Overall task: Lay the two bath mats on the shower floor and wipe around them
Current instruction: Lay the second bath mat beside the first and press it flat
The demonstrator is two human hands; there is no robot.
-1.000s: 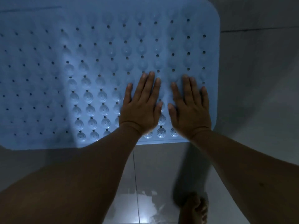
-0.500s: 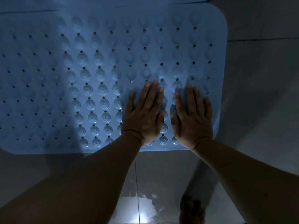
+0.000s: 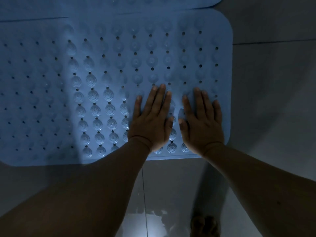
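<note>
A light blue bath mat (image 3: pixel 102 74) with round bumps and drain holes lies flat on the grey tiled shower floor (image 3: pixel 273 100). A second blue mat (image 3: pixel 136 4) lies beyond it at the top edge, its near border meeting the first mat. My left hand (image 3: pixel 151 120) and my right hand (image 3: pixel 201 122) press flat on the near right corner of the first mat, side by side, fingers straight and pointing away from me.
Bare grey tiles run along the right of the mats and in front of them. A wet, shiny patch (image 3: pixel 148 223) glints on the tile near the bottom. My bare foot (image 3: pixel 205 226) stands on the floor at the bottom right.
Both hands stay flat on the same corner of the mat. The view has tilted up a little, so the mat sits lower in frame and the second mat's edge has come into view.
</note>
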